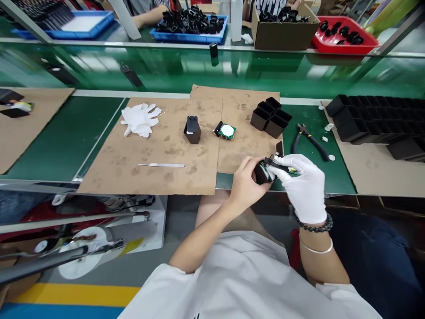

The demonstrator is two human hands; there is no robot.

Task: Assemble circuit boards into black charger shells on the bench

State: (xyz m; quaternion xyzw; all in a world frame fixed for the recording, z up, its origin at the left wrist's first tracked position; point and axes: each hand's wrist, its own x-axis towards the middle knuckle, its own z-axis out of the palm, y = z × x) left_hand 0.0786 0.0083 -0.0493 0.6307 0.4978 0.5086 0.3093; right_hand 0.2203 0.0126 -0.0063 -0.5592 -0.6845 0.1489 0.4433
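Green matting covers the long bench (66, 137), with sheets of brown cardboard (159, 155) laid over the middle of it. At the near edge, just right of centre, the person's bare left hand (245, 184) wraps around a small black housing (262, 173), fingers curled shut on it from the left. The right hand (303, 188), in a white glove, closes its grip on the same piece from the right, its fingertips (277, 166) pinching a thin dark part at the housing's top, where a bit of green board shows; exactly what that part is I cannot tell. Both hands hold the piece just above the bench edge.

Farther back on the cardboard stand a black adapter body (192, 130) and, just to its right, a green circuit board with a white disc (227, 131). A cluster of open black casings (270, 117) sits farther right, and black-handled pliers (310, 141) lie on the green mat beside them. A spare white glove (140, 118) lies to the far left of the cardboard, and a slim metal blade (160, 165) rests nearer. Trays of black parts line the far side, where another person's arm (146, 17) rests.
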